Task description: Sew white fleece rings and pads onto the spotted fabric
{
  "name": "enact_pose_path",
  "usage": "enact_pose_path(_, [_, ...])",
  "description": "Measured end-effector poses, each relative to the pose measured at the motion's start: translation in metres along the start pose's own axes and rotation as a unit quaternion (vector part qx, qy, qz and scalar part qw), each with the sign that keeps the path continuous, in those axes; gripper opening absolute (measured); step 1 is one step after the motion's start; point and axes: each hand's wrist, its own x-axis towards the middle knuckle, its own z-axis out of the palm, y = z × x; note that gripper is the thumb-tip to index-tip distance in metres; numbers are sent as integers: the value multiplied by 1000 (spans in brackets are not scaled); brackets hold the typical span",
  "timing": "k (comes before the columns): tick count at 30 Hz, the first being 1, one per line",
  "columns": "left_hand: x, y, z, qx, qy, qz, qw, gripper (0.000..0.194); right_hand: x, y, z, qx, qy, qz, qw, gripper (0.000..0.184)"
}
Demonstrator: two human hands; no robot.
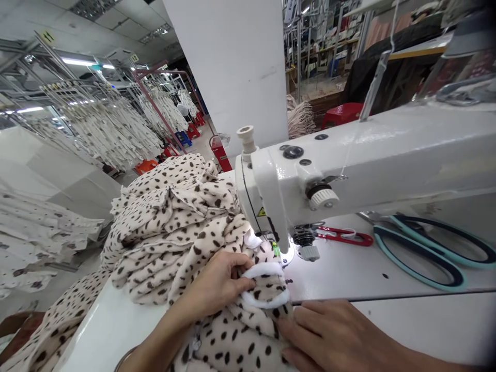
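Cream plush fabric [248, 336] with dark spots lies bunched across the sewing machine table, one edge close to the presser foot area. My left hand [217, 284] is closed, thumb and forefinger pinching the fabric beside a curved, fluffy white strip [267, 269]. To the right, my right hand [333, 330] grips the fabric's near edge, fingers bent over it, just below the strip. The white sewing machine [279, 181] stands directly beyond both hands, its lamp lighting the needle plate [287, 257]. The needle itself I cannot make out.
Teal-handled scissors [422, 258] and a small red-handled tool [344, 236] lie under the machine arm. A big heap of spotted fabric [170, 206] covers the table's left side. Behind are a white pillar [236, 67], hanging garments [108, 129] and a red stool [341, 113].
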Motion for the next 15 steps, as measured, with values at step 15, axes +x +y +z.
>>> enact_pose_path(15, [2,3,2,3,-1,-12,1000,12,5,0,3,-15,60,-34,998,28])
